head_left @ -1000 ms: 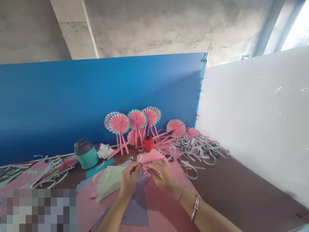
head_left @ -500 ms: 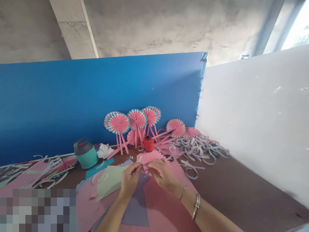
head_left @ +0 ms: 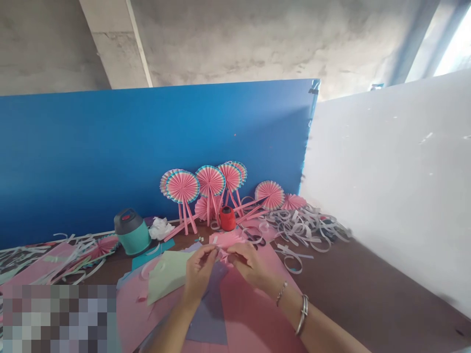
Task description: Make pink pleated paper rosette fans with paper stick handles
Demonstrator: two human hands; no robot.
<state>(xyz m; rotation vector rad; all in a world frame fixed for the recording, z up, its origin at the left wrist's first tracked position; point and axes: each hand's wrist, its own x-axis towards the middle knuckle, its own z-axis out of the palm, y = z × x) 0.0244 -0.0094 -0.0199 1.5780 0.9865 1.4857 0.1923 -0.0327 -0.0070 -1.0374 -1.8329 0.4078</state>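
- Our left hand [head_left: 200,268] and right hand [head_left: 250,267] pinch the pink fan [head_left: 223,257] just below the frame's centre.
- We seem to be drawing its pleats together; the next move likely calls for a steady, light pinch.
- Paper sheets [head_left: 263,309] and curled strips [head_left: 298,225] litter the brown surface [head_left: 349,284].
- Behind: blue panel [head_left: 147,142] left, white panel [head_left: 397,171] right, concrete ceiling [head_left: 228,39] above.

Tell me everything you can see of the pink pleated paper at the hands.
The pink pleated paper looks thin and matte, with narrow accordion folds. It lies nearer than the red container, partly hidden by fingers. The right hand seems to pinch its near part; the left hand has its fingertips close by, but whether they grip it is unclear.
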